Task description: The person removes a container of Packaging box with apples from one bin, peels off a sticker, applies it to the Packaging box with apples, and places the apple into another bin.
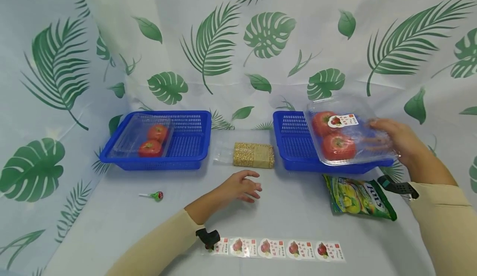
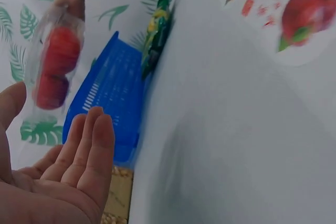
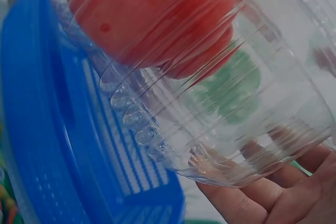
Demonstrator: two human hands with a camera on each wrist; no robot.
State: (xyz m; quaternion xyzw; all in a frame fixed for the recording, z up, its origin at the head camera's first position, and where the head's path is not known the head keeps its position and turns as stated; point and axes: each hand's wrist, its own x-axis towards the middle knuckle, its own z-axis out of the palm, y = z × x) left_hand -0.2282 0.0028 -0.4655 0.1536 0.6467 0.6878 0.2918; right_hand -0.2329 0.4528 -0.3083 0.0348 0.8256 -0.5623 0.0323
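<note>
My right hand (image 1: 400,139) grips the right end of a clear plastic box (image 1: 367,122), raised and tilted over the right blue basket (image 1: 296,165). Two tomatoes (image 1: 338,146) lie inside the box, and a white label (image 1: 348,120) with a red fruit picture is on its lid. Through the plastic, in the right wrist view, fingers (image 3: 236,203) show against the underside. Above the middle of the table, my left hand (image 1: 240,188) is held with its fingers spread, nothing in it. The left wrist view shows its palm (image 2: 58,192) side.
In the left blue basket (image 1: 188,141) sits another clear box (image 1: 124,139) with two tomatoes. Between the baskets lies a bag of yellow grains (image 1: 247,155). A green candy bag (image 1: 359,197), a lollipop (image 1: 156,195) and a strip of fruit stickers (image 1: 266,248) lie nearer.
</note>
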